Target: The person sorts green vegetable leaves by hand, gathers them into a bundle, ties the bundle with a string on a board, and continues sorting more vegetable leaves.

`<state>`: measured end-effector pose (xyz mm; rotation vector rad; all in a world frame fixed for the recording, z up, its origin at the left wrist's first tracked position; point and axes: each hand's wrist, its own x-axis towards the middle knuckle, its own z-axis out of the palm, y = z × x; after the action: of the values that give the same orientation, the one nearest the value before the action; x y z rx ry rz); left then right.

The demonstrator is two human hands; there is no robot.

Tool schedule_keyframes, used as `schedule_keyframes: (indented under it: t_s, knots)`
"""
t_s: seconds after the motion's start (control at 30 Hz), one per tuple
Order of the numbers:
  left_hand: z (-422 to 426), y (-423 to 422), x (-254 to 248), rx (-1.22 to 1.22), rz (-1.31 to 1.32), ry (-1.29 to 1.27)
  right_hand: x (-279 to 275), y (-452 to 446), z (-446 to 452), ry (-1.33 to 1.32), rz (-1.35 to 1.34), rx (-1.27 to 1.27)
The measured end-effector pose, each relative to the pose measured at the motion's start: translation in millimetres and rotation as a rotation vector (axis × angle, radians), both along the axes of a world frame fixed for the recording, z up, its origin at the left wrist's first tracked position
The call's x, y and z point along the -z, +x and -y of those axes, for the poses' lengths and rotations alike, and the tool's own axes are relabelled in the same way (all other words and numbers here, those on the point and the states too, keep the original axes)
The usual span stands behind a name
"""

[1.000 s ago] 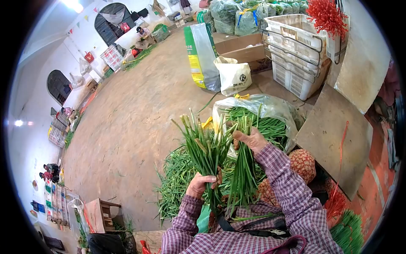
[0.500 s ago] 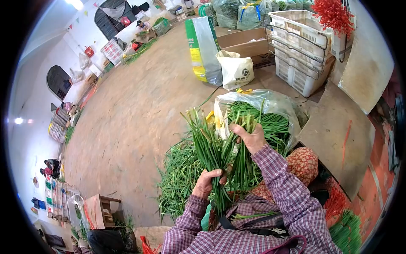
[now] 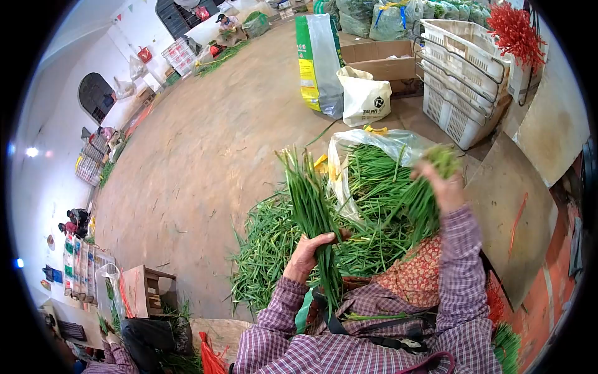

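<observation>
My left hand (image 3: 307, 254) is closed around a bunch of garlic chives (image 3: 305, 196), held upright with the pale ends up and the leaf tips hanging near my lap. To the right, my right hand (image 3: 443, 187) grips a second bunch (image 3: 423, 202) by its pale ends, its leaves hanging down; motion blurs the hand and the ends. Between and below the hands lies a big loose heap of chives (image 3: 265, 249) on the floor. Behind it, more chives (image 3: 374, 165) spill from an open clear plastic bag (image 3: 405, 142).
Beyond the bag stand a white sack (image 3: 364, 100), a green-and-white sack (image 3: 319, 68), a cardboard box (image 3: 380, 59) and stacked white crates (image 3: 458, 81). Red ties (image 3: 517, 34) hang at upper right. A board (image 3: 507, 199) lies at right. Another person's hands (image 3: 112, 340) show at lower left.
My right hand has moved right, away from my left hand, taking its bunch of chives with it. My left hand keeps its bunch in nearly the same place. The view has shifted slightly.
</observation>
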<state>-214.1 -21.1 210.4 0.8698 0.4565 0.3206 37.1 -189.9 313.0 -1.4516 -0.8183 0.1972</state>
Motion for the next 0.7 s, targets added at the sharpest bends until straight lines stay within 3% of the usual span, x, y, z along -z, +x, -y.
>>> schedule_keyframes:
  t_s: [0.17, 0.23, 0.4, 0.57, 0.7]
  knots:
    - [20.8, 6.1, -12.2, -0.008, -0.093, 0.073, 8.4, -68.5, -52.1, -0.221, -0.238, -0.21]
    - [26.5, 9.2, -12.8, 0.003, -0.1, 0.051, 18.0, -81.7, -63.4, -0.242, -0.118, -0.153]
    - [36.7, 10.9, -16.9, -0.012, -0.045, 0.047, 20.4, -84.4, -69.0, -0.243, 0.004, -0.096]
    - [24.2, 6.8, -15.2, -0.022, 0.037, -0.145, 24.8, -78.1, -60.5, -0.178, -0.233, -0.177]
    - [16.1, 9.9, -8.9, -0.073, -0.05, -0.116, 28.5, -72.6, -56.2, -0.131, -0.255, -0.161]
